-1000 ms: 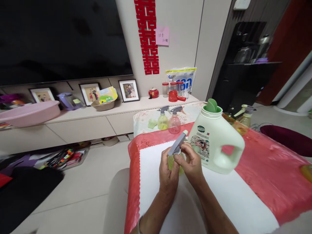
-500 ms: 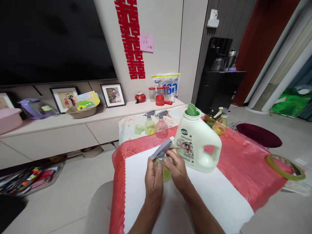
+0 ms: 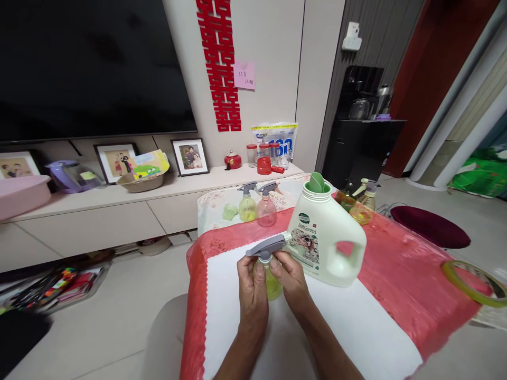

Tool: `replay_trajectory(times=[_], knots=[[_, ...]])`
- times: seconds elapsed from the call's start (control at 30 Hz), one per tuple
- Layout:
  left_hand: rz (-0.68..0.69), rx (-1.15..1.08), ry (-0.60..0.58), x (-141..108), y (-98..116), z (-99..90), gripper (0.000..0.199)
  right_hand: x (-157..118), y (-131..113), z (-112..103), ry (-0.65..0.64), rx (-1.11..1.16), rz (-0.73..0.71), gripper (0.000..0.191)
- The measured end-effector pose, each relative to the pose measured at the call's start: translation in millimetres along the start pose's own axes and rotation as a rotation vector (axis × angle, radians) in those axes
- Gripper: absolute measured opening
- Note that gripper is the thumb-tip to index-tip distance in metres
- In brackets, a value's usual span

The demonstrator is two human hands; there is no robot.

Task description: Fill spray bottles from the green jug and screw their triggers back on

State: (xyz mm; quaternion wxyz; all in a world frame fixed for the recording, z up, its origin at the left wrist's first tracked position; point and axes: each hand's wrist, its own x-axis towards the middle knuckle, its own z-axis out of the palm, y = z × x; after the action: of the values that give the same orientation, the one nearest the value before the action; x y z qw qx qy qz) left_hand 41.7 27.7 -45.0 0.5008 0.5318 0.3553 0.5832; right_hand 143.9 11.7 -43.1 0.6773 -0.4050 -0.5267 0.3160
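Between my two hands stands a small spray bottle (image 3: 273,285) with yellow-green liquid and a grey trigger head (image 3: 268,245). My left hand (image 3: 252,290) wraps its neck from the left, and my right hand (image 3: 291,277) grips the neck from the right, thumbs side by side just under the head. The nozzle points right, close to a large pale green jug (image 3: 328,237) with a green cup in its mouth. Under the hands lies a white mat (image 3: 224,295) on a red plastic-covered table (image 3: 400,258).
Behind the mat stand a yellow-green spray bottle (image 3: 247,207), a pink spray bottle (image 3: 266,210) and a light green lump (image 3: 229,211). More bottles (image 3: 362,203) stand right of the jug. A tape roll (image 3: 473,283) lies at the right edge, a maroon stool (image 3: 430,226) beyond.
The spray head has turned so its nozzle lies lower and points more to the right. The whole view has shifted slightly; both hands still hold the bottle.
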Motion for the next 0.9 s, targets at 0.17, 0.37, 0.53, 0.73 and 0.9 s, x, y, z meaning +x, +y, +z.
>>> replay_trajectory(times=[0.17, 0.37, 0.53, 0.73, 0.9], knots=[[-0.011, 0.002, 0.002, 0, -2, -2.8, 0.046, 0, 3, 2, 0.001, 0.048, 0.027, 0.035], [-0.008, -0.117, -0.031, -2, 1, -2.2, 0.047, 0, 3, 4, 0.013, 0.108, 0.041, 0.039], [0.038, -0.098, -0.048, -2, 1, -1.8, 0.046, 1, -5, 1, 0.034, 0.031, -0.043, 0.03], [0.024, -0.098, 0.0, 0, 0, -1.6, 0.039, 0, -9, -2, -0.018, 0.006, -0.059, 0.034], [0.011, -0.1, -0.008, 5, -3, -4.4, 0.043, 0, -3, -6, -0.079, 0.032, -0.013, 0.031]])
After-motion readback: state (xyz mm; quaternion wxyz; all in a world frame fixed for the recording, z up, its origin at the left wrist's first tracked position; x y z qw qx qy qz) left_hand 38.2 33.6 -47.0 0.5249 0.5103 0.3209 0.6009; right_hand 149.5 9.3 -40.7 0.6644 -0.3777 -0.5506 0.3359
